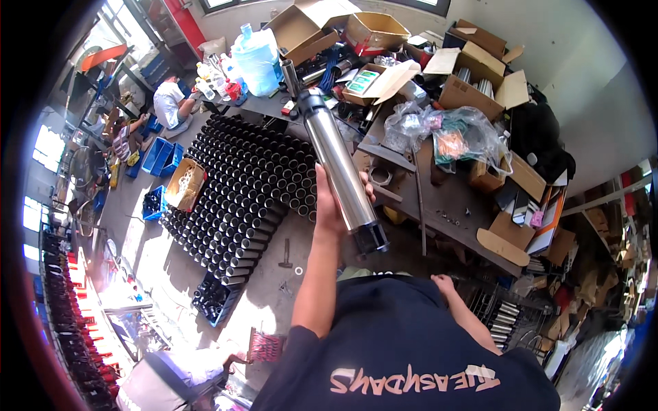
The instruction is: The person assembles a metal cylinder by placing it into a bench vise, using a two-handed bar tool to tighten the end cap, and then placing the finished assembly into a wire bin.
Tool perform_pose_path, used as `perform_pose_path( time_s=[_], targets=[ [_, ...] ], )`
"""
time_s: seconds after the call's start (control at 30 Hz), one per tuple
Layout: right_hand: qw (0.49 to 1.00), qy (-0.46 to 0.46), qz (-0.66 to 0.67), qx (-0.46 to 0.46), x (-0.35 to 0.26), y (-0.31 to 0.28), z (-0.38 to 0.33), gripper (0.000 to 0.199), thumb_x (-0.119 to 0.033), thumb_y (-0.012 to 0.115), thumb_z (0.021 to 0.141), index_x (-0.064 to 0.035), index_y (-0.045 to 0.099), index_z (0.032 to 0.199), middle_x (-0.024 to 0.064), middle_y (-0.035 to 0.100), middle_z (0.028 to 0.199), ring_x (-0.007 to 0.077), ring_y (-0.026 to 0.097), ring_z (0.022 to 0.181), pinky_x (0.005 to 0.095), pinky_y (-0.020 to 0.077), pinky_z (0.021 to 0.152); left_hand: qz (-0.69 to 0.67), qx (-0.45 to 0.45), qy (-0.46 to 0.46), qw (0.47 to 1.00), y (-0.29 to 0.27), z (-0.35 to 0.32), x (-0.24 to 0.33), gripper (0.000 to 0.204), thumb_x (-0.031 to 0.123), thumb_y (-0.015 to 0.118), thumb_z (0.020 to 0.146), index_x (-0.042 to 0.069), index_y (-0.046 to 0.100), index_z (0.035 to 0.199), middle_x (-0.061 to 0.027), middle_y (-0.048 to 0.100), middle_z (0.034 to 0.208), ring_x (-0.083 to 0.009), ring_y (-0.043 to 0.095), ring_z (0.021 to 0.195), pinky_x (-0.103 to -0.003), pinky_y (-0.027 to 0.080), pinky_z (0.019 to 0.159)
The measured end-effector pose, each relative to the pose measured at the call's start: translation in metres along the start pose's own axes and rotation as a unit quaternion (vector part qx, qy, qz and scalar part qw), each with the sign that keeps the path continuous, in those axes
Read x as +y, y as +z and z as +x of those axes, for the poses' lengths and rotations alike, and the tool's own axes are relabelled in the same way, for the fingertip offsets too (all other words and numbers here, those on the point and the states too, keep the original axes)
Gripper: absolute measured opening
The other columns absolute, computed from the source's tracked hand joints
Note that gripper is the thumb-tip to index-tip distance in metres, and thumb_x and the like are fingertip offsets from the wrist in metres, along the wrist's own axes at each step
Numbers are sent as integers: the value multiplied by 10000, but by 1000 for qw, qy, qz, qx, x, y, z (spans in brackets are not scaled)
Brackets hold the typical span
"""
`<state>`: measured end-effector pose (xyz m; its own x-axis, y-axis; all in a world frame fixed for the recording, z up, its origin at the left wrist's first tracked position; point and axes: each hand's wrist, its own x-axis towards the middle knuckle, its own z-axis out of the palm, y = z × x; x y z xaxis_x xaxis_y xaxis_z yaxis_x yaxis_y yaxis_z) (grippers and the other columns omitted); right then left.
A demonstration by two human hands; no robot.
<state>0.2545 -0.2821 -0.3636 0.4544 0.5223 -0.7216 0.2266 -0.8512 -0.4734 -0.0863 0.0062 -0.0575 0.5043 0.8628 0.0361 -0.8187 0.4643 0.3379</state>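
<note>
My left hand (333,205) is closed around a long brushed-steel cylinder (340,164) with black end caps, raised in front of me and tilted, its upper end leaning left. The thumb lies along its left side and fingertips show on its right. Low by my right side, beside the workbench's near edge, hangs my right hand (444,282). It is small in view and partly hidden by my dark shirt, so its fingers do not show clearly. Many upright black-rimmed tubes (233,185) stand packed together on the floor to the left.
A dark workbench (445,212) carries plastic bags (456,133), cardboard boxes (473,82) and a blue water jug (255,61). On the floor lie a hammer (286,253), blue crates (162,157) and a bin of black parts (211,298). Two people sit at the far left.
</note>
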Motion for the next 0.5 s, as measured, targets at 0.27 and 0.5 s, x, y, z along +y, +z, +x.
perform_pose_path(
  time_s=[0.27, 0.5],
  targets=[
    [997, 45, -45, 42, 44, -10, -19, 384, -382, 716, 863, -14, 750, 969, 88, 732, 828, 192, 673, 705, 341, 539, 664, -18, -24, 70, 997, 24, -6, 3, 811, 755, 298, 969, 128, 382, 1476, -152, 549, 982, -269, 587, 780, -434, 529, 710],
    [995, 46, -77, 45, 45, 5, -11, 509, -441, 724, 822, -29, 743, 1121, 165, 739, 1115, 288, 687, 1096, 370, 508, 967, 160, 184, 30, 969, 55, -23, 26, 821, 742, 198, 983, 17, 540, 1158, -163, 637, 885, -303, 671, 705, -462, 593, 628]
  ],
)
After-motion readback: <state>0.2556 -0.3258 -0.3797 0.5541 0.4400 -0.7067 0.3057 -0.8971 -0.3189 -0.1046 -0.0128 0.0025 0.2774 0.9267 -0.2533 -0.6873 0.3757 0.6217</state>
